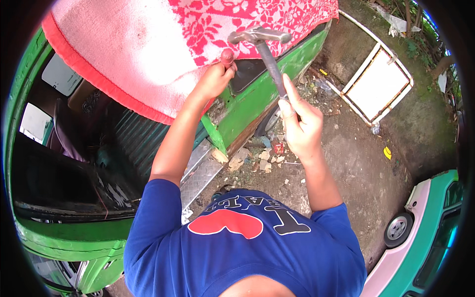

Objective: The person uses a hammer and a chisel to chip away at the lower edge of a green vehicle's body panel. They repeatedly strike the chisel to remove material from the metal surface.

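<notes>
Vehicle (pixel 257 109) with worn green paint is seen with its side open. Well apart from this vehicle, a teal and pink car (pixel 420 213) is parked. Over the top of the green vehicle, a red and white patterned cloth (pixel 148 44) is spread. Beside the vehicle, on its outer side, a white metal frame (pixel 403 69) is placed. Above the cloth on the vehicle, a metal hammer (pixel 271 64) is held raised; its handle is gripped by the right hand (pixel 303 126). Near the edge of the vehicle's green panel, a reddish rod-like tool (pixel 227 56) is enclosed in the closed left hand (pixel 213 81). Its rounded end is not touched by the hammer; whether its lower end touches the vehicle cannot be told. Beside the vehicle, small broken pieces (pixel 264 161) are scattered on the ground.
</notes>
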Tool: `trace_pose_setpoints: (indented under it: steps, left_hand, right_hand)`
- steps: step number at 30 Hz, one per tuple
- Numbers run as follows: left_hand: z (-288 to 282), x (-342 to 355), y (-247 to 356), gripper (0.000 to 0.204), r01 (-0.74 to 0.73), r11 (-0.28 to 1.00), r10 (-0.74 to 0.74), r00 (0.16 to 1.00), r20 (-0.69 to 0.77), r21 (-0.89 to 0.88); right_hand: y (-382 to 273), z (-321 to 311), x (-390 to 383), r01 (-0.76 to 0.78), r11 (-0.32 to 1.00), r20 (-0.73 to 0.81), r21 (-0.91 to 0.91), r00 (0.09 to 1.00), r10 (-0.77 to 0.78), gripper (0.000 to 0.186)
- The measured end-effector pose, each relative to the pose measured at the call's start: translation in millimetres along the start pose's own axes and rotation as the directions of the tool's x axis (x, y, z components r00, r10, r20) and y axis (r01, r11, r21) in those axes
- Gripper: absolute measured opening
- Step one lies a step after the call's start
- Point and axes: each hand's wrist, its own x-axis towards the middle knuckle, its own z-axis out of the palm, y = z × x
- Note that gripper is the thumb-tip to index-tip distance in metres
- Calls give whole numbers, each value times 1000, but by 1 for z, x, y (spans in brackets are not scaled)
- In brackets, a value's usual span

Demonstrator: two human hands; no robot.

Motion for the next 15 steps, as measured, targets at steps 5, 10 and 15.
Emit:
trace_pose_setpoints:
  steps: [5, 10, 15]
  left_hand:
    - [5, -4, 16, 21, 144, 988, -144, 990, 9, -54]
    - [0, -15, -5, 17, 71, 987, -78, 996, -46, -143]
    - [-1, -18, 6, 9, 133, 969, -151, 986, -74, -208]
  right_hand:
    - [37, 11, -15, -132, 983, 150, -131, 977, 151, 46]
    - [12, -2, -21, -119, 980, -28, 162, 992, 126, 45]
    - [21, -10, -33, -298, 914, -8, 275, 950, 312, 46]
